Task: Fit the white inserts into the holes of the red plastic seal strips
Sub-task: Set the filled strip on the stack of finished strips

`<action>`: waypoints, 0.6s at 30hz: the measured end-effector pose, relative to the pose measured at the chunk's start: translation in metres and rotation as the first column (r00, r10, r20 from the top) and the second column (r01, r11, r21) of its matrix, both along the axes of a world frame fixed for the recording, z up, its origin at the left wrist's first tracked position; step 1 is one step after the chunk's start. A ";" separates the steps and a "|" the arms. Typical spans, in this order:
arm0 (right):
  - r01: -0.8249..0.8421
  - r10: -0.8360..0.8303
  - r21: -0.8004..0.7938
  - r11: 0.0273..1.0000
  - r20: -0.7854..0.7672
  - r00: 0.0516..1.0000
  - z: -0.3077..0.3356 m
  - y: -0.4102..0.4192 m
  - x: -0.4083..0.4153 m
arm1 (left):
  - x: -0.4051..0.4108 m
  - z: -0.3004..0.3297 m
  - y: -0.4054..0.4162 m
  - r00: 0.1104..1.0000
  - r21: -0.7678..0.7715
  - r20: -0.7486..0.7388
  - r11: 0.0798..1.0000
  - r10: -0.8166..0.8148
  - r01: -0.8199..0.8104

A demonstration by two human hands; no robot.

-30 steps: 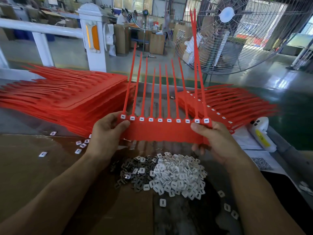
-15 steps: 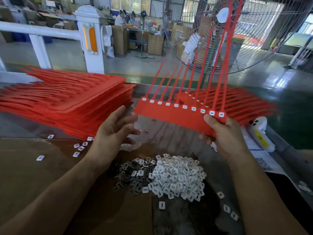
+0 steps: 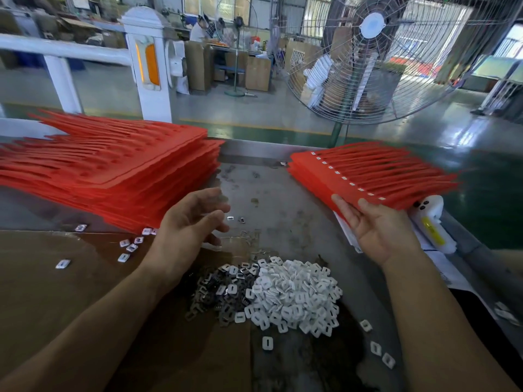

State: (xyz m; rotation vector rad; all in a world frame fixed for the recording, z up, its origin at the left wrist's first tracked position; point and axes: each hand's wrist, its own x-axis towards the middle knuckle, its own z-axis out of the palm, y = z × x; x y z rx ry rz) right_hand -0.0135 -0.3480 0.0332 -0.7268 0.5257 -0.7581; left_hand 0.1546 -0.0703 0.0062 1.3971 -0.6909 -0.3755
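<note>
Right hand: the right hand (image 3: 379, 230), at the right of the frame, lies with fingers straight, their tips touching the near edge of the finished strip (image 3: 334, 179); its grip is spread, not pinching.
Left hand: the left hand (image 3: 189, 224), at centre, hovers above the desk (image 3: 271, 199) with fingers loosely spread, holding nothing.
Finished strip: it lies on top of the right-hand pile (image 3: 376, 176), a white insert showing in each hole along the band.
Unfilled strips: the left pile (image 3: 113, 171), in the left half of the frame, shows bare holes.
Inserts: a loose heap of white inserts (image 3: 294, 295) lies at lower centre, touching a heap of grey metal clips (image 3: 218, 292); strays lie scattered around.
Containers: none seen; everything lies loose on the desk or on brown cardboard (image 3: 56, 278).
Handling, as a guess: the strips look light, thin and floppy in the tails, so hold them by the solid band. The inserts look small, hard and easy to drop; pinch them singly by the edges.
</note>
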 end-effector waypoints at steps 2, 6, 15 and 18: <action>0.003 -0.014 -0.058 0.998 -0.188 0.982 -0.004 0.001 -0.002 | 0.000 0.001 0.001 1.000 -0.004 -0.006 1.000 0.015 -0.015; 0.045 -0.125 -0.178 0.983 -0.469 0.874 -0.011 -0.002 -0.006 | 0.000 0.002 0.002 0.999 -0.012 -0.009 0.999 0.042 -0.042; -0.116 -0.235 -0.578 0.808 -0.497 0.835 -0.002 0.042 0.007 | 0.001 0.003 0.004 0.995 -0.023 -0.003 0.995 0.097 -0.097; -0.302 -0.174 -0.683 0.665 -0.535 0.827 -0.007 0.062 0.011 | 0.000 0.008 0.006 0.981 0.032 0.095 0.985 0.166 -0.170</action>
